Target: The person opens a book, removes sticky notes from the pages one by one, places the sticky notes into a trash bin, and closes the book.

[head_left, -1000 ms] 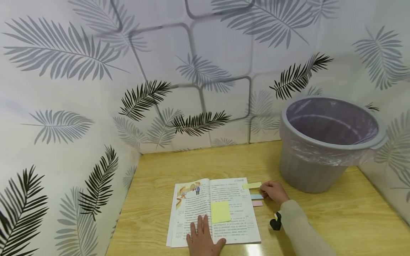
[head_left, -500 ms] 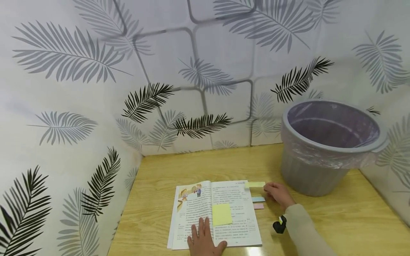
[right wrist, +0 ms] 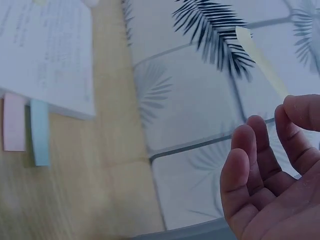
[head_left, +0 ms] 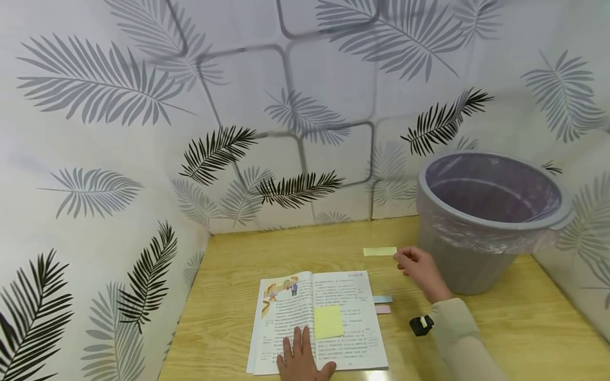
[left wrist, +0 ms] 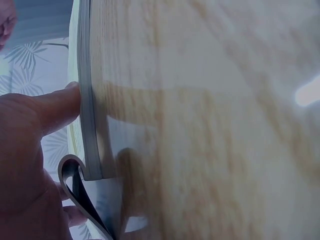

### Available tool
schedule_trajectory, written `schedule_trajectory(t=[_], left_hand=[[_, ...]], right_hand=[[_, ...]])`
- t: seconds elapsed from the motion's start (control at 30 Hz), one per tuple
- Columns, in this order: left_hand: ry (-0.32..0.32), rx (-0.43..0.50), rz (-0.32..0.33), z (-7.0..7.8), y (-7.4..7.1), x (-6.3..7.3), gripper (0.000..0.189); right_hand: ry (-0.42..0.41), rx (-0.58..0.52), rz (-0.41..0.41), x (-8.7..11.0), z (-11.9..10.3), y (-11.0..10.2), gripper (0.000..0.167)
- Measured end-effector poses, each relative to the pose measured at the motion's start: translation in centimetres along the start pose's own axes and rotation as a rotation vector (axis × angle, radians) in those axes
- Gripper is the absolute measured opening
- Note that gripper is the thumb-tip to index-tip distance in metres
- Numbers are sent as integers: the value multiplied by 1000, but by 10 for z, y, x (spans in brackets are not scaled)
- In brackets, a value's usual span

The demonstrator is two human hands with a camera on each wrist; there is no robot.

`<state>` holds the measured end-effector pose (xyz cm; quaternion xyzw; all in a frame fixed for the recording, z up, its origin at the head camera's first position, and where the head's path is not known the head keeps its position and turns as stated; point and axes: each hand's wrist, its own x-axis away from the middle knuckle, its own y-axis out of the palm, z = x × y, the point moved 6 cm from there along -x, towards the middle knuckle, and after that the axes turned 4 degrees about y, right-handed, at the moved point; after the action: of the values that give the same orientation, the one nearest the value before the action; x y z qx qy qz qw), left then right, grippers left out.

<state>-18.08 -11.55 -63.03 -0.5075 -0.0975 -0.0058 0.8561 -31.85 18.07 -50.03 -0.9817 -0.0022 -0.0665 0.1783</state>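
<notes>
One yellow strip (head_left: pixel 379 251) is in the air, just beyond the top right corner of the one open book (head_left: pixel 305 312); the right hand (head_left: pixel 423 271) pinches its end between thumb and forefinger, the other three fingers loosely bent. The left hand (head_left: pixel 305 360) lies spread across the lower pages. Two tabs jut from the book's right edge, one blue tab (head_left: pixel 383 299) and one pink tab (head_left: pixel 383 309), and one square yellow note (head_left: pixel 328 321) sits beside the gutter (two cartoon figures decorate the left page's top). The surface (head_left: pixel 267 246) is yellowish wood grain, glossy enough to throw back a bright patch of light near me. One large grey bin (head_left: pixel 462 259), lined with clear plastic, stands at the back right. Behind, the pale wall (head_left: pixel 333 159) carries grey and black feathery leaves.
</notes>
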Motion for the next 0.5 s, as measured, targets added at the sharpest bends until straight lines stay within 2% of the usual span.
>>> schedule_trajectory(t=[0.13,0.5], left_hand=[[-11,1,-11,-1,1,-1,104],[-26,-9,-30,0,0,-1,104]], right_hand=[[-59,39,34,5,-15,-8,33],[-201,46,137,24,-47,-22,27]])
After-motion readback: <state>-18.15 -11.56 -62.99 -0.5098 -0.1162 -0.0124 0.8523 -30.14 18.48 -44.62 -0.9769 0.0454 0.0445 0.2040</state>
